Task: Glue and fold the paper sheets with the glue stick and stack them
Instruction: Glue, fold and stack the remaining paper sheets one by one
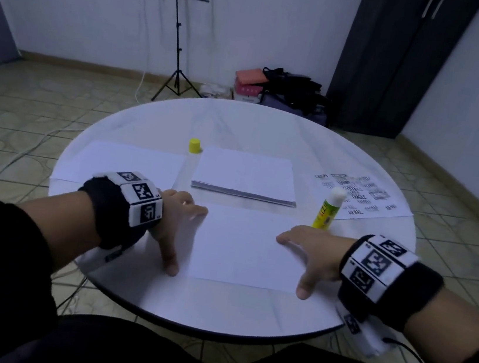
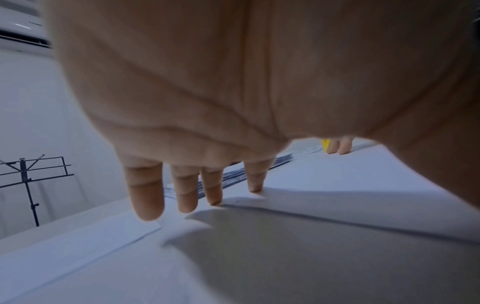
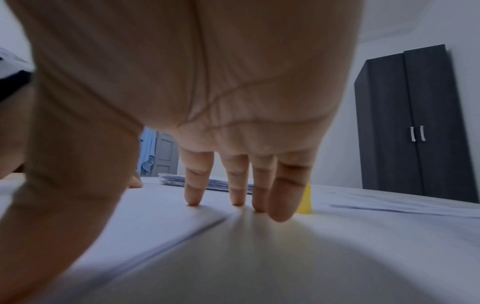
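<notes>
A folded white sheet [image 1: 245, 248] lies flat at the near middle of the round table [image 1: 214, 310]. My left hand [image 1: 178, 222] presses its left edge with straight fingers [image 2: 255, 181], the thumb beside the near left corner. My right hand [image 1: 303, 252] presses the sheet's right edge, fingers [image 3: 193, 185] straight and spread. An uncapped yellow glue stick [image 1: 328, 209] stands upright just beyond my right hand, and its yellow cap [image 1: 195, 146] sits behind the paper stack [image 1: 246, 176]. Another single sheet [image 1: 129, 166] lies at the left.
A printed sheet [image 1: 362, 198] lies at the table's right. Behind the table a music stand [image 1: 173, 27] stands on the tiled floor, with bags and boxes [image 1: 278, 91] near a dark wardrobe [image 1: 402, 62].
</notes>
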Demonstrator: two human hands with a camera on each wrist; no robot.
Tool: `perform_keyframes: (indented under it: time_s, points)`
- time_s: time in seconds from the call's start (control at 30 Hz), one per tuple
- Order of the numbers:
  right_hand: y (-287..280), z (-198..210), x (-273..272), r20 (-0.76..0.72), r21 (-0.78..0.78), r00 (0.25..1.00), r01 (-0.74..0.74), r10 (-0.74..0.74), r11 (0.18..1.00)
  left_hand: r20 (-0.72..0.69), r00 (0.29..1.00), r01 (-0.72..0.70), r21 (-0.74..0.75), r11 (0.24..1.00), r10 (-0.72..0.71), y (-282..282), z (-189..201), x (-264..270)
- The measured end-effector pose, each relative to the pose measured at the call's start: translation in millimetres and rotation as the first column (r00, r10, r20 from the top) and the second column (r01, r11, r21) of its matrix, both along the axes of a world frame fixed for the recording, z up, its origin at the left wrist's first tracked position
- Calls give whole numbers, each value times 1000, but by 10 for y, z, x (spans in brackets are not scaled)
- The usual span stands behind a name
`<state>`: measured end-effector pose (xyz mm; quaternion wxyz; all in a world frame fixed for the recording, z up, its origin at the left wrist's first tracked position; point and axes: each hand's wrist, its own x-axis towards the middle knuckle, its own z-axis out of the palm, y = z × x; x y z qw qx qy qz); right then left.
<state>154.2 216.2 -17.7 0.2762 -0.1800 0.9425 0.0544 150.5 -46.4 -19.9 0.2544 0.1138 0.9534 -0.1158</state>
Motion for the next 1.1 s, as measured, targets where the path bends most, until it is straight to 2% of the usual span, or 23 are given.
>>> perform_keyframes:
  time_s: [0.1, 0.2, 0.27, 0.33, 0.4, 0.43, 0.5, 0.53, 0.57, 0.6, 0.63, 0.73, 0.8, 0.87, 0.97, 1.0, 1.07, 1.1]
  points:
    - [-72, 24, -54, -30, 85, 999, -19, 22, 996, 1, 1000, -22, 8, 1000, 22, 25, 19, 2]
    - [-172, 77, -76, -37, 211, 998, -41, 50, 977, 16, 994, -105, 74, 992, 105, 31, 24, -5]
    - [-223, 90, -61, -36, 266, 997, -51, 63, 963, 23, 980, -197, 196, 961, 196, 10, 24, -50]
    - [-247, 77, -46, -43, 283, 997, -41, 56, 958, 79, 955, -296, 357, 886, 287, -7, 46, -81]
    - [-243, 63, -20, -57, 278, 998, -16, 33, 960, 147, 917, -392, 512, 764, 372, -24, 72, -81]
    - [-237, 62, -1, -66, 271, 998, -4, 22, 963, 184, 892, -434, 608, 665, 414, -36, 70, -77]
    - [-223, 65, 51, -74, 238, 997, 21, -4, 971, 328, 806, -524, 783, 336, 492, -49, 53, -26]
    - [-216, 66, 86, -70, 208, 997, 39, -25, 977, 398, 770, -547, 813, 197, 499, -52, 50, 31]
    - [-208, 64, 115, -61, 170, 997, 59, -49, 984, 438, 758, -555, 822, 125, 483, -53, 53, 90]
    - [-196, 48, 137, -43, 121, 996, 84, -79, 989, 450, 766, -556, 822, 122, 459, -57, 45, 143]
    - [-186, 43, 163, -22, 63, 994, 110, -109, 992, 420, 792, -535, 828, 171, 443, -70, 26, 188]
    - [-177, 19, 234, 7, -107, 974, 225, -225, 969, 137, 885, -319, 874, 366, 446, -88, 47, 312]
    - [-169, -6, 236, -7, -256, 934, 344, -358, 903, -28, 902, -172, 892, 418, 431, -117, 94, 379]
    - [-177, -2, 227, 37, -453, 867, 458, -497, 765, -101, 894, -89, 915, 393, 437, -159, 147, 426]
    - [-243, 6, 192, 138, -667, 793, 517, -593, 536, -77, 845, -40, 978, 206, 529, -238, 227, 384]
    - [-283, 4, 178, 164, -707, 772, 526, -613, 473, -68, 826, -30, 986, 165, 560, -266, 243, 344]
    - [-370, 33, 151, 176, -745, 741, 531, -648, 405, -86, 793, -26, 984, 175, 603, -319, 244, 233]
    - [-408, 51, 117, 147, -743, 738, 522, -659, 419, -105, 786, -26, 979, 202, 609, -337, 232, 148]
